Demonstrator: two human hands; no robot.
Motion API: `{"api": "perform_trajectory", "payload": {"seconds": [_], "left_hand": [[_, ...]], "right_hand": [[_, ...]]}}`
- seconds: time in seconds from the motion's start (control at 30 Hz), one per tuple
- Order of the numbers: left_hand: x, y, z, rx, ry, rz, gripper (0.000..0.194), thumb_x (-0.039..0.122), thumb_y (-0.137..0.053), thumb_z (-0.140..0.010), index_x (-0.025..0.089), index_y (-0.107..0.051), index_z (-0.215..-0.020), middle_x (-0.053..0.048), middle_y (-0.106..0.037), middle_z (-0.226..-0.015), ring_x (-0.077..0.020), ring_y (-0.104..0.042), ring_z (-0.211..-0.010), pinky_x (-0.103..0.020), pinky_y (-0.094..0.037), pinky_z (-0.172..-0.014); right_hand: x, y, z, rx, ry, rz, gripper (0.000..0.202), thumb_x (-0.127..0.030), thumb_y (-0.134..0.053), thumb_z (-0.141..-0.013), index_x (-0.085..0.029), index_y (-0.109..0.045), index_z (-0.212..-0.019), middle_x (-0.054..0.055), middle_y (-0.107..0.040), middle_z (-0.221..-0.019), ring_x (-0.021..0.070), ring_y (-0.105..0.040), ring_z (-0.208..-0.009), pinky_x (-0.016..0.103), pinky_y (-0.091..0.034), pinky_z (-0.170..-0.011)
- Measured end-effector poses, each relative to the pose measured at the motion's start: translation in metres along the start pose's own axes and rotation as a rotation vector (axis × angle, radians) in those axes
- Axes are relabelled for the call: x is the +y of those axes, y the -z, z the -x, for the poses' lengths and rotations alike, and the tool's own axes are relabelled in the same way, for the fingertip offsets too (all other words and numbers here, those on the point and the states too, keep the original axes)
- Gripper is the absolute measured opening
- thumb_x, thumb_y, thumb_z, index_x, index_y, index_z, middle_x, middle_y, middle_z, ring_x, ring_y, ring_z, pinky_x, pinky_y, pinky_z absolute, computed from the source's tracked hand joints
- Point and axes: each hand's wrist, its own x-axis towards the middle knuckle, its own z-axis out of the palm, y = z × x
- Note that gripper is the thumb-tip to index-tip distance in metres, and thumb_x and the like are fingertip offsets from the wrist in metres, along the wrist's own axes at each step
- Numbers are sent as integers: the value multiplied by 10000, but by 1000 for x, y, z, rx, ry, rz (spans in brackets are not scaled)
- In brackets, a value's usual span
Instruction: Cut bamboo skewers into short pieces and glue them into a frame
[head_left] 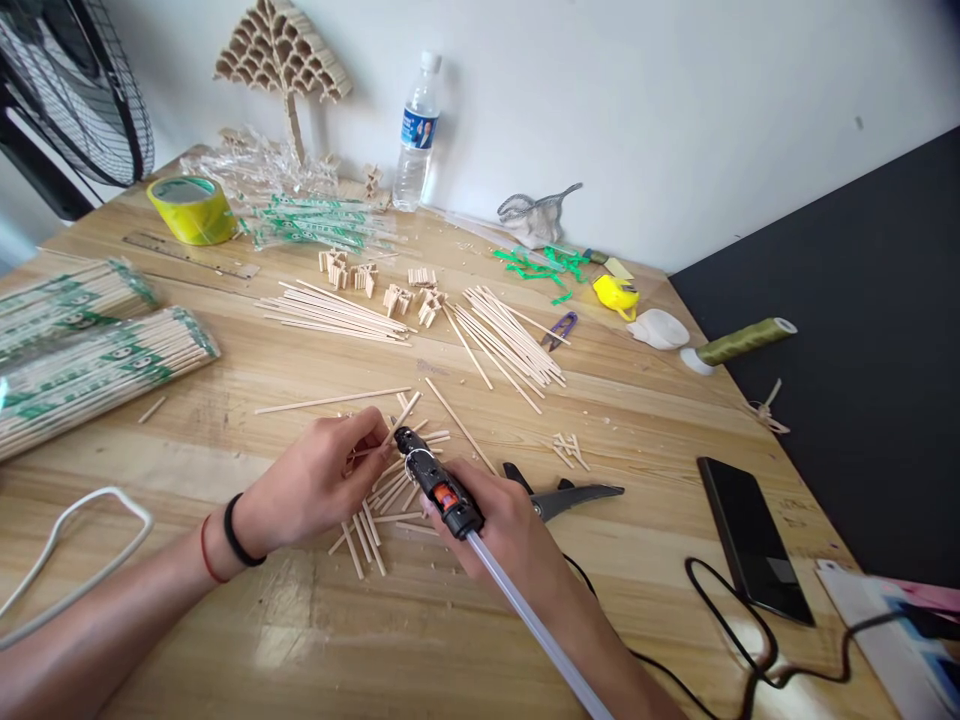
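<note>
Between its thumb and fingers, my left hand (334, 470) pinches a short wooden stick (403, 415). My right hand (501, 515) is wrapped round a black hot glue gun (442, 485), with a long clear glue stick (532, 625) jutting from its rear. The gun's nozzle end is close to the stick in my left hand; whether they touch I cannot tell. Several cut sticks (367, 540) lie loose on the table beneath both hands. A pair of dark-bladed cutters (577, 498) rests just right of my right hand, partly hidden by it.
Packs of sticks (112, 370) lie at left, near a yellow tape roll (193, 212). Loose sticks (506, 340) and small glued pieces (397, 298) are ahead. A water bottle (417, 140) stands by the wall. A phone (752, 540) and black cable (701, 600) lie at right.
</note>
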Motion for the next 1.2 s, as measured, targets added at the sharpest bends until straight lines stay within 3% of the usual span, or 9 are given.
{"api": "perform_trajectory", "payload": {"seconds": [1.2], "left_hand": [[0,0,-2,-10,0,14,204,272,-473,-1004,195,-526,-823,43,-546,-636,-106,-424,-550,-233,-342,-533]], "right_hand": [[0,0,1,-14,11,31,85,-165,-608,-890,-235,-608,-938,6,-655,-770,186,-574,-653,270,-428,-621]]}}
